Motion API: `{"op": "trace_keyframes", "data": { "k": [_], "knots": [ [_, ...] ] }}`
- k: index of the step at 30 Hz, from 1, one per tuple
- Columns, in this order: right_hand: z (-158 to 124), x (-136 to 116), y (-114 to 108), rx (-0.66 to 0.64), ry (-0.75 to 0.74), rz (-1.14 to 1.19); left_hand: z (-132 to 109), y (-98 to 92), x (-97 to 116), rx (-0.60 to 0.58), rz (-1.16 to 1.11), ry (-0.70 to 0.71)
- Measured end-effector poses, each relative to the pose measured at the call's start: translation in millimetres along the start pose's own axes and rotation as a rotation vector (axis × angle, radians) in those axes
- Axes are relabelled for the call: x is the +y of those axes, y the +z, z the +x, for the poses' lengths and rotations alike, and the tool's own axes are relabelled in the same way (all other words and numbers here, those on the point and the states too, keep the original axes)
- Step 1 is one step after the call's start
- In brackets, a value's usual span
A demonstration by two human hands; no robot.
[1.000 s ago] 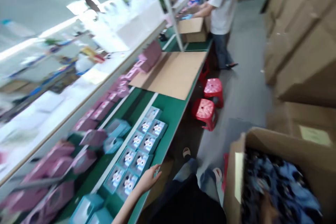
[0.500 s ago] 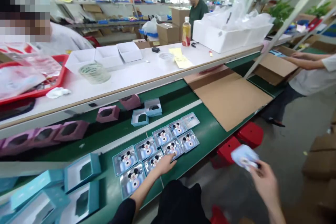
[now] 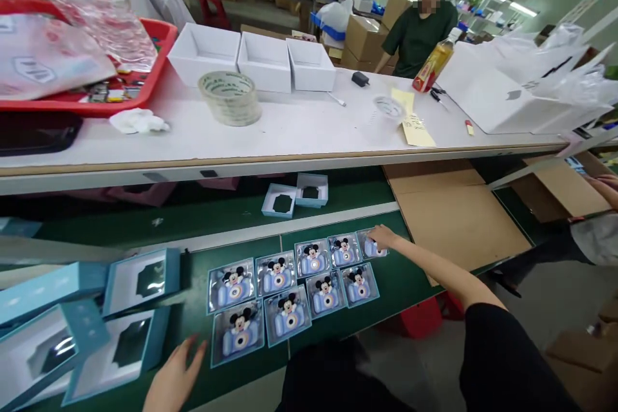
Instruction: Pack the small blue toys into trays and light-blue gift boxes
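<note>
Hands apart, boxed toys between

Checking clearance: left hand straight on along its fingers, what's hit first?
Past some green tabletop, the left hand would likely meet the filled boxes' left edges, about where the leftmost front-row box and leftmost back-row box adjoin. Hand height is unclear; it might pass over.

1. Right hand — earlier out over the floor, gripping a blue toy — now at the far-right box, toy inside.
2. Left hand off the filled boxes, now beside the blue windowed boxes.
</note>
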State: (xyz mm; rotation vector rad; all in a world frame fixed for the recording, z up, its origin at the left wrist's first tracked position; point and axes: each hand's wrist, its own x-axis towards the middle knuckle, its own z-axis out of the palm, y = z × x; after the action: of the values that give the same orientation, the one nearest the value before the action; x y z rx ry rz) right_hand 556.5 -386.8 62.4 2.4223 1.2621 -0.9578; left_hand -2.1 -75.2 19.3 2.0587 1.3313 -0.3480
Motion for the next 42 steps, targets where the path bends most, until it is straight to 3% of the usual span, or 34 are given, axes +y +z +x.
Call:
{"op": "trace_keyframes", "data": {
  "k": [3,5,7,10,13,15,18,21,23,26,28,30,33,36,39,42],
  "knots": [
    [21,2,16,-0.138,-0.043,0.006,-21,16.2,-8,-0.004,-0.041,-0.065],
    [33,6,25,-0.18,-0.05,0.019,-27,28.5,13,-0.018,-0.076,-0.053],
    [42,11,32,-0.194,-0.06,0.036,-22,37.7,51,-0.021,-0.127,0.004],
    [47,17,43,-0.179,-0.1,0.045,2,43.1,135,-0.004,-0.214,0.163],
    [45,21,56,-0.123,-0.177,0.024,42,42.9,240,0.061,-0.277,0.389],
    [41,25,63,-0.071,-0.24,0.002,75,44.0,313,0.164,-0.279,0.511],
    [36,38,64,-0.003,-0.332,-0.016,125,51.7,408,0.209,-0.177,0.528],
    [32,63,55,0.055,-0.373,-0.019,158,65.0,469,0.055,-0.022,0.446],
    [29,86,45,0.101,-0.366,-0.013,163,73.2,490,0.011,0.015,0.383],
    [19,123,34,0.218,-0.309,0.051,146,81.5,504,0.098,0.01,0.324],
    [9,140,31,0.336,-0.236,0.313,124,86.2,508,0.19,-0.127,0.302],
    [-1,146,31,0.421,-0.18,0.751,98,93.5,511,0.214,-0.459,0.299],
    [-18,139,28,0.421,-0.192,1.341,56,114.3,517,0.037,-1.049,0.217],
    [-35,126,17,0.389,-0.205,1.661,18,146.5,530,-0.209,-1.369,0.032],
    [-46,128,5,0.379,-0.151,1.704,-11,186.9,542,-0.379,-1.498,-0.065],
    [-48,155,6,0.399,-0.084,1.577,-31,230.8,540,-0.438,-1.456,-0.035]
  ]
}}
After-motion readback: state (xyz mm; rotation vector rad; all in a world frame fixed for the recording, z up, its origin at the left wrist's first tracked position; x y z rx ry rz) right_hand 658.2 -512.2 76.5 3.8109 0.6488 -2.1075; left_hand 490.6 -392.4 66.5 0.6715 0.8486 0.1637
